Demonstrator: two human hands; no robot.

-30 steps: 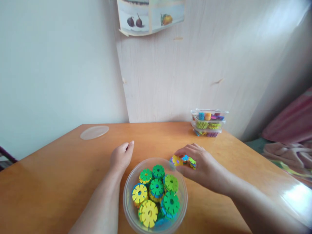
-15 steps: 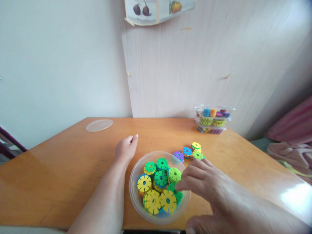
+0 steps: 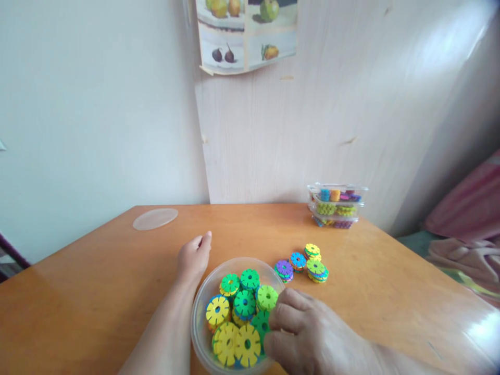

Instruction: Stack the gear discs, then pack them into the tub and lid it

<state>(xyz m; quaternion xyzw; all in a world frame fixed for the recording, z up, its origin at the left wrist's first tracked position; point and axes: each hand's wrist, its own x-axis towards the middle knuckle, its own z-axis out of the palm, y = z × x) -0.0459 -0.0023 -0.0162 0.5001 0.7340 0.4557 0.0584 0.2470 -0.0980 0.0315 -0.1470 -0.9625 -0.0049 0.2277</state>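
Observation:
A clear plastic bowl (image 3: 200,307) sits at the near edge of the orange table, filled with several yellow, green and blue toothed plastic discs (image 3: 245,303). My right hand (image 3: 308,336) reaches into the bowl's right side, its fingers curled on a dark green disc (image 3: 261,323). My left hand (image 3: 193,257) rests on the table just behind the bowl's left rim, fingers loosely bent and holding nothing. A small group of discs (image 3: 302,264), purple, blue, yellow and green, lies on the table just right of the bowl.
A stack of clear lidded boxes (image 3: 336,205) with coloured pieces stands at the table's back right by the wooden panel. A round clear lid (image 3: 155,219) lies at the back left. A fruit poster (image 3: 246,34) hangs above. Pink cloth (image 3: 463,245) lies right of the table.
My right hand let go of the small discs beside the bowl, drew back and moved into the bowl onto a green disc. My left hand stayed put.

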